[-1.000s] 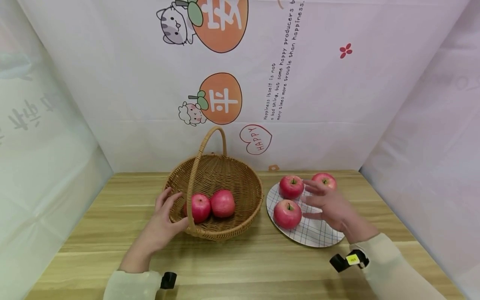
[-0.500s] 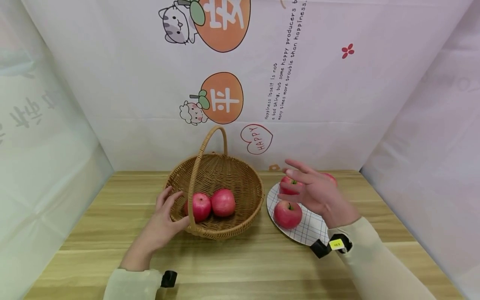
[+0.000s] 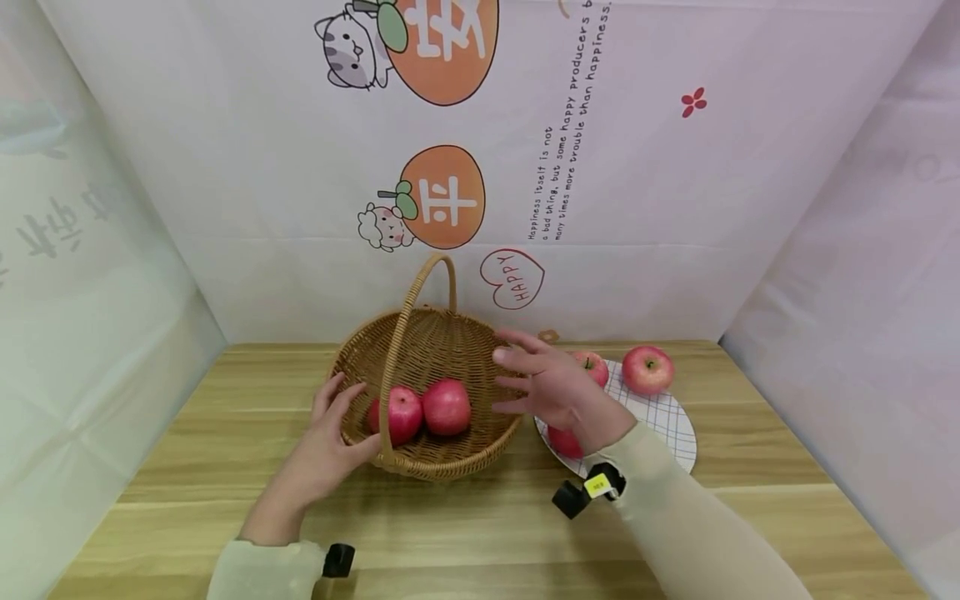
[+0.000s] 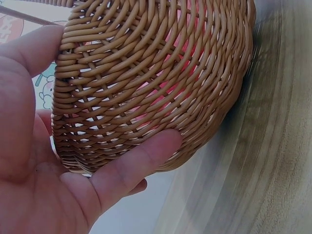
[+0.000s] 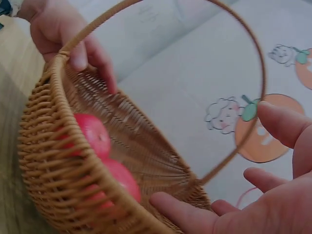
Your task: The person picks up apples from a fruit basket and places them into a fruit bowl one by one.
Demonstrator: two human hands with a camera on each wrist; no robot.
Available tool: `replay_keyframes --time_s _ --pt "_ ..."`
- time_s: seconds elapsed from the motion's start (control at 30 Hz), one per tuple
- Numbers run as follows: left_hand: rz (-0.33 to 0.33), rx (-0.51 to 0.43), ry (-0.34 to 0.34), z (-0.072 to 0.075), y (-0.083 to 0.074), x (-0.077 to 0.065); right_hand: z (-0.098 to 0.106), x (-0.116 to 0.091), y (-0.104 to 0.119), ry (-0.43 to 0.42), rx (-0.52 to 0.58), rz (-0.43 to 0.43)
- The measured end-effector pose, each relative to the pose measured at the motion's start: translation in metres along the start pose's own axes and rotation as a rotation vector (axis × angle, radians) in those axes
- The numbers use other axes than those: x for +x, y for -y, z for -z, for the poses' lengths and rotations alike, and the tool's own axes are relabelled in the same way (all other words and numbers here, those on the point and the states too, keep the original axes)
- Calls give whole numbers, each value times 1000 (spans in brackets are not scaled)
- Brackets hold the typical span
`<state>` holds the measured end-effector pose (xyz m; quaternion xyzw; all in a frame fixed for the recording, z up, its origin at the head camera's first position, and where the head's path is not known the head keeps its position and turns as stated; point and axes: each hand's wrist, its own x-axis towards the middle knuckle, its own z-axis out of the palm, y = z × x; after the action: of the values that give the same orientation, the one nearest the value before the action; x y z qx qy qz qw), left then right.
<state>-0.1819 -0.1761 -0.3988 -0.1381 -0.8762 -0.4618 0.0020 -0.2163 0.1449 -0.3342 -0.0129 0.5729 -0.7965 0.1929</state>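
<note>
A brown wicker basket with a tall arched handle stands left of centre. Two red apples lie inside, a left apple partly behind the handle and a right apple. My left hand grips the basket's left rim, with a finger along the outer weave in the left wrist view. My right hand hovers at the right rim, fingers spread and nothing held. In the right wrist view its fingers reach over the basket's edge, close beneath the handle.
Right of the basket lies a round plate with a blue grid. It bears one apple at the back right, plus a second apple and a third apple partly hidden by my right arm. A printed cloth hangs behind the table.
My right hand has moved left from over the plate to the basket's right rim, empty throughout. My left hand, the basket and the apples have stayed in place.
</note>
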Motion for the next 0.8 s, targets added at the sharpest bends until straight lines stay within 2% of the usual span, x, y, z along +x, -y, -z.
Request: replay_keyframes --time_s 0.1,0.37,0.6,0.8 --pt "-1 15 3 -1 -1 -1 -5 9 -9 -7 -34 -18" --pt "-58 69 -12 -4 -5 -2 -9 29 -28 -67 -78 -72" --pt "-74 64 -15 -6 -7 -1 -7 37 -39 -28 -123 -107" --pt "-87 62 -13 -6 -7 -1 -11 43 -50 -41 -201 -108"
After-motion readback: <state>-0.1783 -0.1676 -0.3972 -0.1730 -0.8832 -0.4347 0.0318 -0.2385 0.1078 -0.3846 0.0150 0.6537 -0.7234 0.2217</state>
